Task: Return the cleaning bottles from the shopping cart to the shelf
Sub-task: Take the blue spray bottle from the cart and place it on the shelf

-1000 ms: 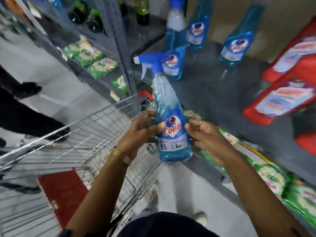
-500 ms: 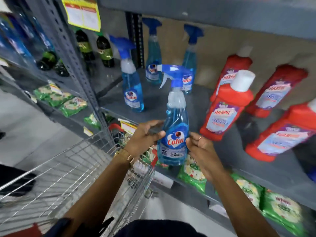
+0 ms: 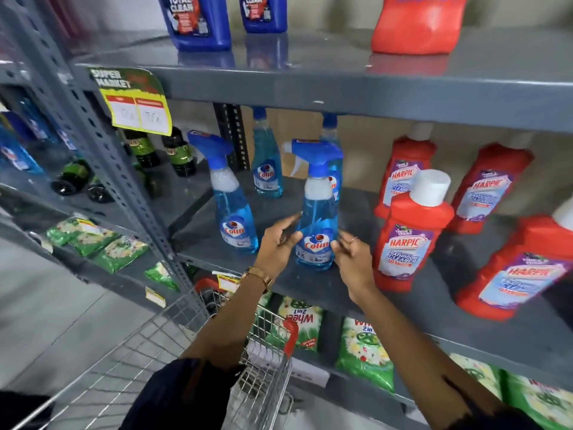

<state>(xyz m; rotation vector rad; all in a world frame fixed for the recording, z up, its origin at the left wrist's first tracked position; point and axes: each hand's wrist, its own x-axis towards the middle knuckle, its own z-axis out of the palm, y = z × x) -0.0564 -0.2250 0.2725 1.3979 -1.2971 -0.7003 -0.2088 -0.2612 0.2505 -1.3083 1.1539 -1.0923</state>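
Note:
A blue Colin spray bottle [image 3: 317, 212] stands upright on the grey middle shelf [image 3: 313, 288], near its front edge. My left hand [image 3: 277, 245] is at the bottle's left side, fingers apart, thumb just touching the label. My right hand [image 3: 352, 254] is at its right side with fingers spread, off the bottle. Two more Colin bottles stand to the left [image 3: 234, 218] and behind [image 3: 266, 169]; a third is partly hidden behind the placed one. The wire shopping cart [image 3: 148, 346] is below my left arm; its inside is mostly hidden.
Red Harpic bottles [image 3: 406, 240] stand close on the right of the same shelf. Blue jugs [image 3: 198, 20] and a red jug sit on the shelf above. Green detergent packs [image 3: 362, 352] lie on the shelf below. Dark green bottles [image 3: 178, 153] fill the left bay.
Both hands lifted the Colin bottle from over the cart up to the shelf and set it down. The fingers have opened off it.

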